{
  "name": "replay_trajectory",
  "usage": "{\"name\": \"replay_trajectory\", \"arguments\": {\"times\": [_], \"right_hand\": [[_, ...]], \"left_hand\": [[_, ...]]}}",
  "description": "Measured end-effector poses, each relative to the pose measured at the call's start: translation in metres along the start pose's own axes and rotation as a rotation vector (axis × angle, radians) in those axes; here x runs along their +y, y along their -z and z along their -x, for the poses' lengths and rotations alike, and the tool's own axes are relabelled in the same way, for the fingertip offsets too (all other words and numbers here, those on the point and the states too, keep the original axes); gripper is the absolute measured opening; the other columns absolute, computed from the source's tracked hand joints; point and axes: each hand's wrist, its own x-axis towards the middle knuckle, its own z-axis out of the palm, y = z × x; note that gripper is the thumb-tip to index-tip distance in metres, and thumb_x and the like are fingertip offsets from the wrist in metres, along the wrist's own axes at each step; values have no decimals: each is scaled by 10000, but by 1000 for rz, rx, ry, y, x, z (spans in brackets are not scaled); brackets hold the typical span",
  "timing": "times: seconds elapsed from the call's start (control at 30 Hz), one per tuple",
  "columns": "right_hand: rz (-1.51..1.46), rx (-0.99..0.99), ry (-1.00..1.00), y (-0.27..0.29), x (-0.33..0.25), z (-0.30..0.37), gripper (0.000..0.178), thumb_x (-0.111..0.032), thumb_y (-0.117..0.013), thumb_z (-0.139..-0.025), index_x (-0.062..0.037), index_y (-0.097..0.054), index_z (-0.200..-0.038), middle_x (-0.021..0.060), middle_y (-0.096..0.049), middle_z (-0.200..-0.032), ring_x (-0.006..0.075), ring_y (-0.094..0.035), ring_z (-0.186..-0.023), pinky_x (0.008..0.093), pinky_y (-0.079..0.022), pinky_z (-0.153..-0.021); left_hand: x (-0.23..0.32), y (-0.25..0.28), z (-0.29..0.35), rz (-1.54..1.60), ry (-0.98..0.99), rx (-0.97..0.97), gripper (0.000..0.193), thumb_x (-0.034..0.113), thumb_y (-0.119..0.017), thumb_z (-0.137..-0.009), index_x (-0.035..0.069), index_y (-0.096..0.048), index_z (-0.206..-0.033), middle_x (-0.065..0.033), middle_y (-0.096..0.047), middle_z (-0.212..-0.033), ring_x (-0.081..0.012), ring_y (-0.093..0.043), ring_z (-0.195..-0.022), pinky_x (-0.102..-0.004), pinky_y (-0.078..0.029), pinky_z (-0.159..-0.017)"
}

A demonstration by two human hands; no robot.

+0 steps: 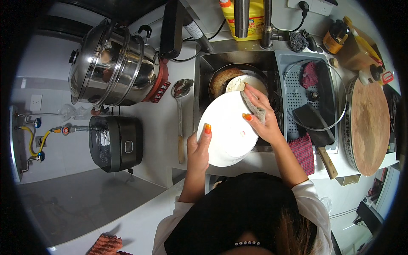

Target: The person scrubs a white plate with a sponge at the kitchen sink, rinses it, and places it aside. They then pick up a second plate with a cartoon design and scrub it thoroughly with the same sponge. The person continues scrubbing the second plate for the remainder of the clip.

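Observation:
A large white plate (225, 127) is tilted above the front of the sink (204, 63). My left hand (199, 146) grips its lower left edge, thumb lying on the face I see. Against its upper right rim, my right hand (263, 117) presses a grey scrubbing cloth (257, 111), its fingers closed round it. Below the plate, a pan (221, 78) with a browned inside rests in the sink. A smaller pale dish (253, 83) with bits of food on it lies in the pan, partly hidden by my hand and the plate.
Right of the sink, a grey draining basket (293, 102) holds a glass lid (343, 97) and a cleaver (314, 123), its handle jutting over the counter edge. A round chopping board (369, 123) stands farther right. On the left are a ladle (180, 114), steamer pot (123, 68) and rice cooker (115, 142).

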Motion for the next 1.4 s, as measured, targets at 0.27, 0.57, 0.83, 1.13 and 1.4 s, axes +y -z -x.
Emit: {"name": "replay_trajectory", "arguments": {"times": [0.27,0.57,0.83,1.13,1.4], "right_hand": [[271,-50,59,-5,-32,-7,625,-110,-676,-744,-115,-479,-1337,167,-346,-1444,350,-358,-1311,431,-291,-1067],[413,-180,192,-26,-68,-13,637,-191,-704,-705,-155,-512,-1311,107,-374,-1437,321,-389,-1280,486,-289,-1056],[496,-92,23,-28,-70,-20,558,-244,-676,-775,-210,-514,-1308,116,-361,-1445,325,-329,-1332,590,-211,-1051],[222,38,-171,-19,-38,-13,511,-284,-574,-881,-140,-456,-1357,186,-307,-1459,384,-278,-1345,444,-191,-1105],[88,66,-330,-21,-32,-2,537,-397,-451,-944,-100,-398,-1388,221,-277,-1459,381,-208,-1372,420,-175,-1111]], "left_hand": [[-6,-5,6,-159,-136,12,337,299,-529,-953,-23,-605,-890,15,-552,-739,-48,-461,-684,-225,-389,-603],[-13,-6,7,-214,-240,11,329,273,-507,-961,-42,-599,-992,-8,-583,-827,-56,-485,-744,-225,-405,-666],[-15,-5,11,-30,-96,78,324,282,-522,-957,-28,-591,-1020,-7,-578,-847,-55,-485,-754,-212,-402,-683],[-16,0,8,96,-96,102,451,351,-497,-954,-57,-513,-1147,-125,-601,-1031,-165,-596,-901,-285,-492,-769],[-19,8,3,117,-149,163,563,412,-475,-946,-64,-434,-1244,-203,-564,-1161,-248,-605,-1034,-350,-543,-809]]}}
